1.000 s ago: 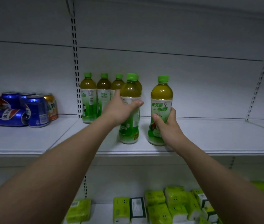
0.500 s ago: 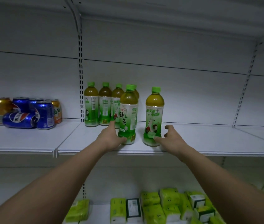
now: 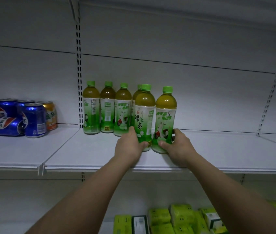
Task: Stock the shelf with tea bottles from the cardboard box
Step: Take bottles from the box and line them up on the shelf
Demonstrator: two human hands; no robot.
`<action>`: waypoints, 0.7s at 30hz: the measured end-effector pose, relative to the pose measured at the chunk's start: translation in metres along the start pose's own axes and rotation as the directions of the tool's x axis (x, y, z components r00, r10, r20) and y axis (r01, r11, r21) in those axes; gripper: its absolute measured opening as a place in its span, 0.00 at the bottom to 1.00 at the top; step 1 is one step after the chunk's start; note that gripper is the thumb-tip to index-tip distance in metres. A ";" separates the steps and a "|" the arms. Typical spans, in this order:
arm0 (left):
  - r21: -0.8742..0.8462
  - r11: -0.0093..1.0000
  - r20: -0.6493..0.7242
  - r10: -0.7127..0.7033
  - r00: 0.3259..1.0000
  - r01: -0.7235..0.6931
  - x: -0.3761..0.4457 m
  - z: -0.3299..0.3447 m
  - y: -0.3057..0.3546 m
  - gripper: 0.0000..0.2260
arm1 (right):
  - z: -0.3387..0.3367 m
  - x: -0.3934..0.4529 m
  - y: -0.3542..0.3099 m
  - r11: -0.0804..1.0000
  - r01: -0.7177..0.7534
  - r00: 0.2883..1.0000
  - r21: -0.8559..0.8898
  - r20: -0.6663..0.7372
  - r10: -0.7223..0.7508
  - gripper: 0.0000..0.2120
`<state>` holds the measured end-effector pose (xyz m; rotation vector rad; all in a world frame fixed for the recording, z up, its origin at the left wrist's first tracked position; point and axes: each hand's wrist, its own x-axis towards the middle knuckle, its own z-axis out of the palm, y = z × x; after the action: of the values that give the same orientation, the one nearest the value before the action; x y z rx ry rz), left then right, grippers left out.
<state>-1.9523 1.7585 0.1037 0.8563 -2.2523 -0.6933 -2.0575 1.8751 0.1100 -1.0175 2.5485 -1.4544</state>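
Note:
Several green-capped tea bottles stand upright on the white shelf. Three bottles form a back row against the wall, with another partly hidden behind the front pair. My left hand grips the base of the front left bottle. My right hand wraps the base of the front right bottle. The two front bottles stand side by side, nearly touching. The cardboard box is out of view.
Blue and gold drink cans sit on the shelf's left section, one lying on its side. Slotted uprights divide the back wall. Green packets fill the lower shelf. Bare shelf runs to the right of the bottles.
Both hands slid from the bottles' middles down to their bases. The two front bottles moved back on the shelf and closer together.

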 end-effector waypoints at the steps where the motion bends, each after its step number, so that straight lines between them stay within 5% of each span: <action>1: 0.011 1.000 -0.006 -0.011 1.000 0.011 0.005 0.006 0.003 0.21 | 0.003 0.007 0.003 1.000 0.001 1.000 -0.009 -0.015 -0.001 0.21; 14: -0.037 0.999 -0.066 -0.017 0.998 0.015 0.089 0.074 0.012 0.22 | 0.029 0.115 0.039 0.972 -0.098 0.977 -0.215 -0.207 0.053 0.22; 21: -0.137 0.991 -0.137 -0.012 0.990 -0.007 0.096 0.079 0.005 0.24 | 0.033 0.125 0.055 0.995 -0.092 0.961 0.044 -0.258 0.100 0.24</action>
<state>-2.0669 1.7124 0.0891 0.8143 -2.0559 -0.7574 -2.1729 1.8000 0.0831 -0.7292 2.6930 -1.6973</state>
